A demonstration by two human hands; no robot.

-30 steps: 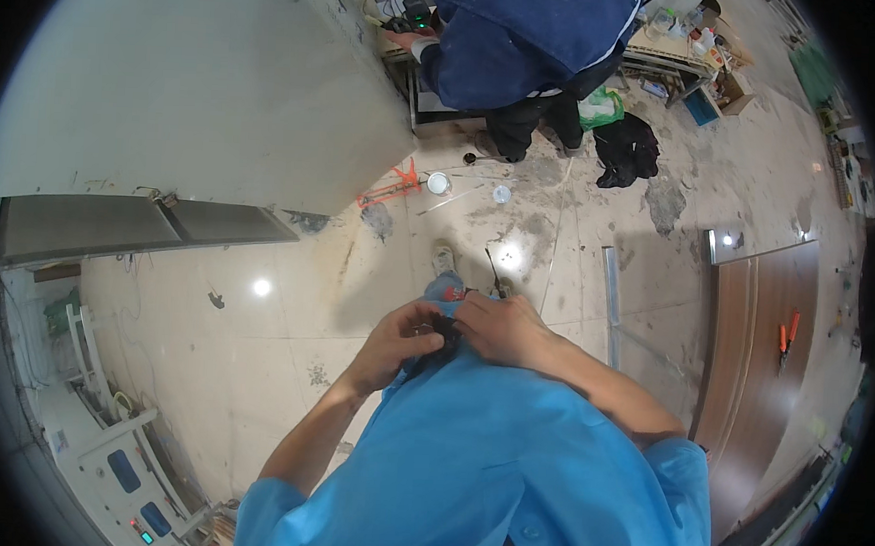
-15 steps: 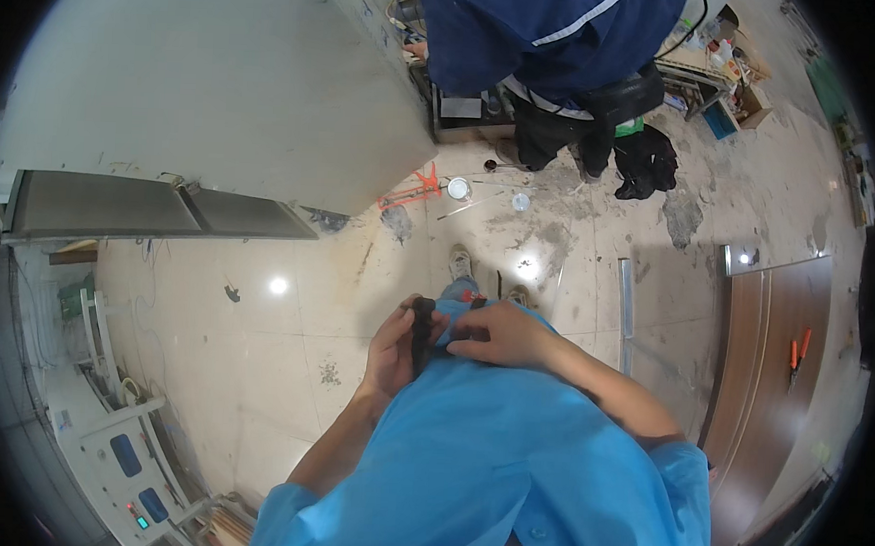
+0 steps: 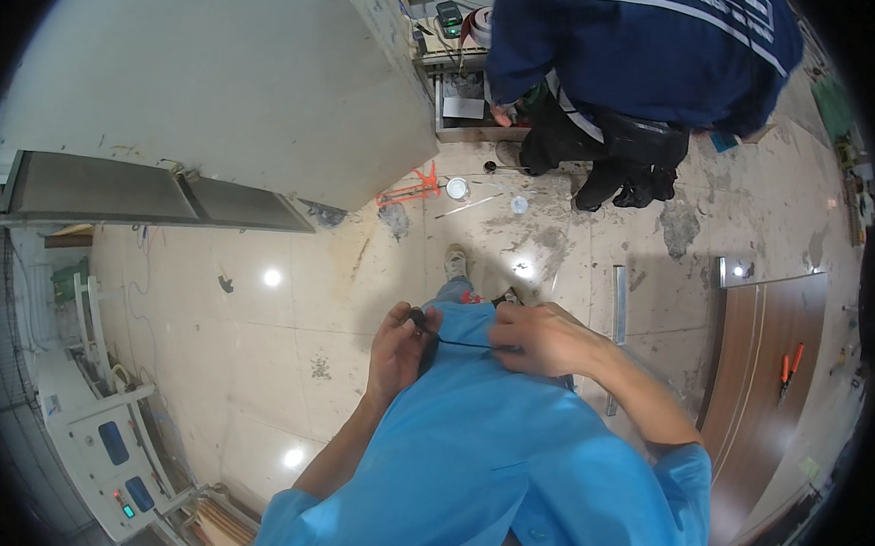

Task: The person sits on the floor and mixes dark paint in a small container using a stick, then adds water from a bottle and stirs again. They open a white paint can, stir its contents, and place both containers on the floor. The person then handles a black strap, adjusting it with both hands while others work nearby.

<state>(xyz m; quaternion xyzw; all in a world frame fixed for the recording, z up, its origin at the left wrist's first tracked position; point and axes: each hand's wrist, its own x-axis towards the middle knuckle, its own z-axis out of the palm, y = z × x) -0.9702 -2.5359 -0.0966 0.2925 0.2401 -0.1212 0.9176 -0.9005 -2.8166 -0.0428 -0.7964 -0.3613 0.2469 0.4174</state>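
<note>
In front of my blue shirt, my left hand is closed around a small dark bundle, its shape partly hidden by the fingers. A thin black cord runs taut from that bundle across to my right hand. The right fingers are pinched on the cord's other end, which they cover. Both hands are at waist height, above my legs and shoes.
Ahead to the right, a co-worker in a dark blue jacket bends over an open drawer. An orange caulking gun and a white tub lie on the floor. Orange-handled pliers rest on a brown panel.
My right hand has moved away to the right, and the black cord now stretches between my hands. The co-worker has shifted right, with a hand now at the drawer.
</note>
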